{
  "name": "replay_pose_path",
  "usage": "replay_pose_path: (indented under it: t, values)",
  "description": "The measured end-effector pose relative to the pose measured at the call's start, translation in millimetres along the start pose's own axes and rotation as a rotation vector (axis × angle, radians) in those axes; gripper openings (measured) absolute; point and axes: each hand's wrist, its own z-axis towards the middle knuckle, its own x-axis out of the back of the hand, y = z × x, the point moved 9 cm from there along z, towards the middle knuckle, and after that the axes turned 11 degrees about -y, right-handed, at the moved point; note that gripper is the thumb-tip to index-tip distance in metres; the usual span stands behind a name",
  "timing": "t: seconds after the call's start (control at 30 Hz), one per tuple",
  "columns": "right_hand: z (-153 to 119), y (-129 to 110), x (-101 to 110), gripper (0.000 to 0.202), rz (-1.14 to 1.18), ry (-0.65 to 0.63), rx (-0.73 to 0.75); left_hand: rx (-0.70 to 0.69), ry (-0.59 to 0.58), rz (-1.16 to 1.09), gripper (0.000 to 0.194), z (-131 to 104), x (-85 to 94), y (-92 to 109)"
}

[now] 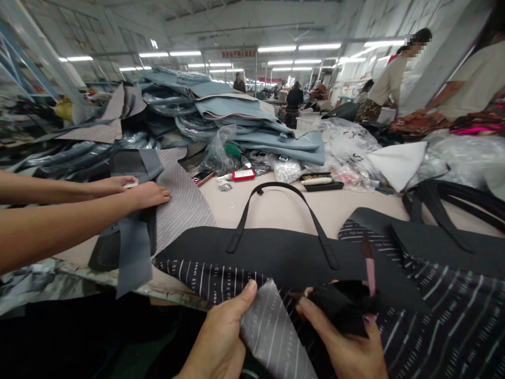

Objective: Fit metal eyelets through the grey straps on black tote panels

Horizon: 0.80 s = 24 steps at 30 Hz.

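My left hand (224, 334) is closed on the edge of a striped lining (272, 326), thumb on top, with the pale underside folded over. Close by on the right, my right hand (343, 342) is closed, thumb and fingers gripping bunched black fabric (343, 305). A pink-handled brush (370, 271) stands up between its fingers, dark bristles on top. Beyond both hands lies a black bag panel (276, 250) with a strap handle (282, 187); its printed lining shows along the near edge. What lies under my fingers is partly hidden.
At left, a co-worker's hands (145, 195) work on a grey piece (181, 195). Stacked blue-grey panels (229, 108) rise behind. A red-labelled bottle (243, 175) and a black tray (321, 182) sit on the table (221, 208). More black straps (437, 210) lie right.
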Motion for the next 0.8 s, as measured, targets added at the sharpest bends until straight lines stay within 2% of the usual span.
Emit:
replay_pose_path:
  t: [0.13,0.3,0.63,0.8]
  values:
    - [0.7,5.3,13.0,0.027,0.098,0.048,0.033,0.065,-0.022,-0.047,0.019,-4.9,0.1,-7.8]
    - [0.8,-1.7,10.8,0.019,0.055,-0.009,0.119,0.116,-0.065,-0.119,0.035,-6.3,1.6,-17.8]
    - [1.8,-12.3,10.0,0.019,-0.009,-0.008,0.173,0.078,-0.148,-0.214,0.051,-3.8,0.6,-20.8]
    - [1.1,-1.7,6.5,0.021,0.038,-0.08,0.093,0.033,-0.167,-0.187,0.048,0.0,2.5,-18.7]
